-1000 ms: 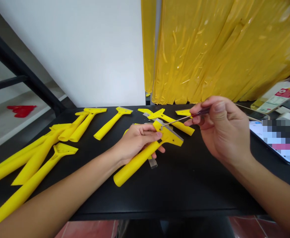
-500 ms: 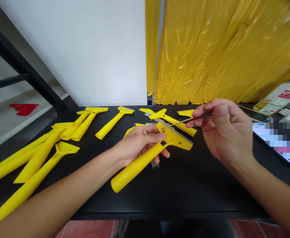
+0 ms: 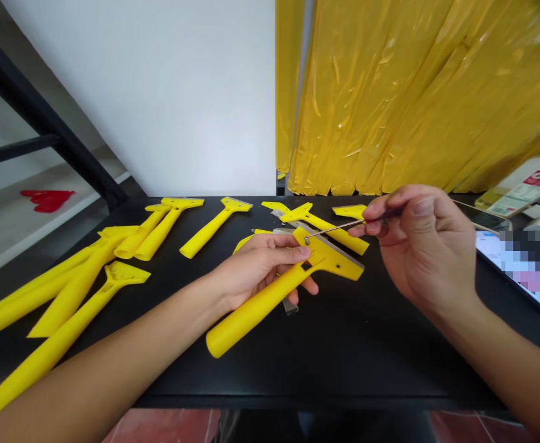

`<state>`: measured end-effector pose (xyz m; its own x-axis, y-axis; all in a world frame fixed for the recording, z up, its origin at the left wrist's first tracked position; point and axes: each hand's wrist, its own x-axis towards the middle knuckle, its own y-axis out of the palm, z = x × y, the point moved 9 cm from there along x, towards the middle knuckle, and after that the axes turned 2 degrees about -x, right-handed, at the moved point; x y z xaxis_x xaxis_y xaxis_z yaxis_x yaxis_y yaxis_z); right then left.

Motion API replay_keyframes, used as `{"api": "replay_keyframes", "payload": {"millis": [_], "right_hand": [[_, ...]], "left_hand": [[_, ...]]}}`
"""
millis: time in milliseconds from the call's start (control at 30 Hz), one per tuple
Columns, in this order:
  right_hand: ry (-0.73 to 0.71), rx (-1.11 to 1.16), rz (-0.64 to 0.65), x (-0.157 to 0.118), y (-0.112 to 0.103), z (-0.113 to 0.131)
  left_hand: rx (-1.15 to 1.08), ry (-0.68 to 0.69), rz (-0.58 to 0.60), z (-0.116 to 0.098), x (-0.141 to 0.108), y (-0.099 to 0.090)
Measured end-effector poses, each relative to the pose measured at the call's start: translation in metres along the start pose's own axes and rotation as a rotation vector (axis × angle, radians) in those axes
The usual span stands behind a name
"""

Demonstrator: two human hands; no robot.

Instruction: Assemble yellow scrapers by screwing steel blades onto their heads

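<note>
My left hand (image 3: pixel 260 264) grips a yellow plastic scraper (image 3: pixel 270 295) by its neck, with the long handle pointing down-left and the wide head to the right. A steel blade (image 3: pixel 338 249) runs along the head's far edge. My right hand (image 3: pixel 417 246) pinches a small screwdriver (image 3: pixel 338 226), its thin shaft reaching left. The screwdriver's tip rests at a small hole in the scraper head's near-left corner. A loose metal strip (image 3: pixel 289 306) pokes out below my left hand.
Several more yellow scrapers (image 3: pixel 214 227) lie on the black table (image 3: pixel 343 351), mostly to the left and far side. A smartphone (image 3: pixel 519 271) and printed packets (image 3: pixel 523 194) sit at the right. A yellow plastic curtain (image 3: pixel 390 104) hangs behind. A red object (image 3: pixel 47 200) lies on the floor at left.
The view has drifted slightly, shifting the table to the right. The held scraper has turned a little, its head swinging right, while the screwdriver tip stays at the same corner.
</note>
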<state>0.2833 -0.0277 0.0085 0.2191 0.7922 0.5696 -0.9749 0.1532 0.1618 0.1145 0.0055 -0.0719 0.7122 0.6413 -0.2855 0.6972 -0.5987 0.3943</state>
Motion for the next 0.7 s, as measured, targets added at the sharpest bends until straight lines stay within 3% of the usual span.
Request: {"api": "replay_keyframes", "payload": {"millis": [700], "right_hand": [[-0.029, 0.023, 0.017, -0.0024, 0.0044, 0.0055]], "left_hand": [[-0.029, 0.027, -0.031, -0.0065, -0.0008, -0.0031]]}}
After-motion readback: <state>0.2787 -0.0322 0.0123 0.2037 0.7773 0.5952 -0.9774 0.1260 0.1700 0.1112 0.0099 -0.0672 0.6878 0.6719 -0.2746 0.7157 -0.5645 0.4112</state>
